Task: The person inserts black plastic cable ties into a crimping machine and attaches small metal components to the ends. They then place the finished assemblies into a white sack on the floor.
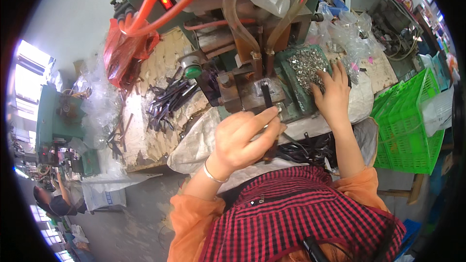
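The green tray (305, 103) stands just beside the machine block (246, 98), presumably to shorten reach, with the right hand (334, 94), fingers apart, at its metal pieces (307, 65) and the left hand (245, 138), finger closure unclear, near the black strip (267, 98) upon the block: one tray, one strip, pieces uncountable.

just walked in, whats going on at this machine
A person works at a machine with bare hands. The left hand is at the metal block, curled close to a black strip; whether it grips the strip is hard to tell. The right hand, fingers spread, is at the green tray, beside the small shiny pieces in it. More dark strips lie in a loose pile on the bench to the left.
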Tool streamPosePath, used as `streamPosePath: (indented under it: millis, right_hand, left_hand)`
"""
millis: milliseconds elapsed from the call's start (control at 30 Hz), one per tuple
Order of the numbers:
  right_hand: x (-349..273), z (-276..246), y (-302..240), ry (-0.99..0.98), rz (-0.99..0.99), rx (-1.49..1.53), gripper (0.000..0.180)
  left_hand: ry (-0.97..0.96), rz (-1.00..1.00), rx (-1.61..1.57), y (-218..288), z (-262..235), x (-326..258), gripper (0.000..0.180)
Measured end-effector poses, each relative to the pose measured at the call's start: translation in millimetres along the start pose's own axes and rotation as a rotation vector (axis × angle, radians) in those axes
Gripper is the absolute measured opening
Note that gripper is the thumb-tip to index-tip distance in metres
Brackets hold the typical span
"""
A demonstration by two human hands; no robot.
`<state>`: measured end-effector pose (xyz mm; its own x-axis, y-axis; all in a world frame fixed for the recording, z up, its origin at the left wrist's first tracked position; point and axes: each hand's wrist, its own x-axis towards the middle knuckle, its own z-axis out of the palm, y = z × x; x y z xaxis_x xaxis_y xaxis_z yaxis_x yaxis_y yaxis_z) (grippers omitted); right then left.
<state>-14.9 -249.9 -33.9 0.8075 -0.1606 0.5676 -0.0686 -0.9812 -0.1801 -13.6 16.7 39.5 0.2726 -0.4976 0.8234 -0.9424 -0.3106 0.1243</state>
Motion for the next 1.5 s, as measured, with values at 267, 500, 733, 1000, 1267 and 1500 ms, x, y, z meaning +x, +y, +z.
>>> streamPosePath:
  millis: [267, 500, 733, 1000, 1267, 1500]
  right_hand:
    - [22, 26, 20, 0.013, 0.065, 0.424, 0.011]
    - [19, 35, 13, 0.109, 0.004, 0.408, 0.009]
    - [-5, 38, 41, 0.081, 0.475, 0.979, 0.012]
    - [8, 68, 6, 0.069, 0.441, 1.175, 0.014]
    - [-2, 24, 2, 0.067, 0.233, 0.822, 0.015]
    - [-6, 20, -8, 0.057, 0.277, 0.709, 0.014]
  left_hand:
    - [0.025, 0.089, 0.059, -12, 14, -12, 0.024]
    - [0.095, 0.052, 0.059, -9, 21, -17, 0.02]
    - [0.095, -0.355, 0.689, -1, -67, -82, 0.022]
    - [-0.217, -0.728, 0.77, -186, -86, -147, 0.012]
    - [-0.223, -0.677, 0.779, -175, -98, -218, 0.005]
    - [0.275, -1.289, 0.079, -134, -118, -125, 0.017]
